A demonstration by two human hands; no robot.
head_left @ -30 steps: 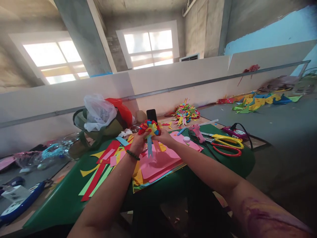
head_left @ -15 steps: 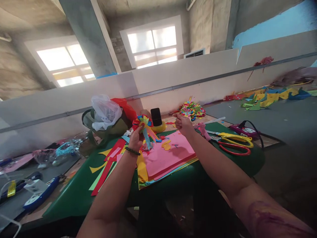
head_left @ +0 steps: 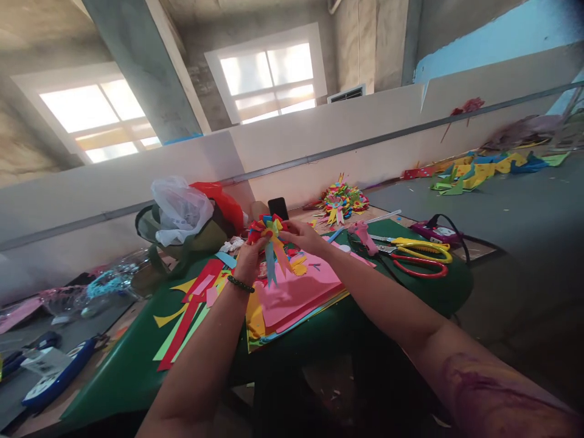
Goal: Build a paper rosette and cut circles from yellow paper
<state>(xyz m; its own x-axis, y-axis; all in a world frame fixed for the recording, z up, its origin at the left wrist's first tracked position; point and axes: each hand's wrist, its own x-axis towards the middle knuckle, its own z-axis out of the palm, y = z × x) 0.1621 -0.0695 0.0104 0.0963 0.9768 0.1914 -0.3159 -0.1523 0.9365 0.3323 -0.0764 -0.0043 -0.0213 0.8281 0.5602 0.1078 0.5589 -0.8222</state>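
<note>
Holding the likely light, crushable paper rosette, my left hand is pinching its seven-o'clock rim; right hand, at three, unclear.

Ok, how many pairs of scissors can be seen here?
2. Yellow-handled scissors and, just nearer the wearer, red-handled scissors, both on the right part of the green surface, beside the pink glue gun. Others could be hidden under paper.
</note>
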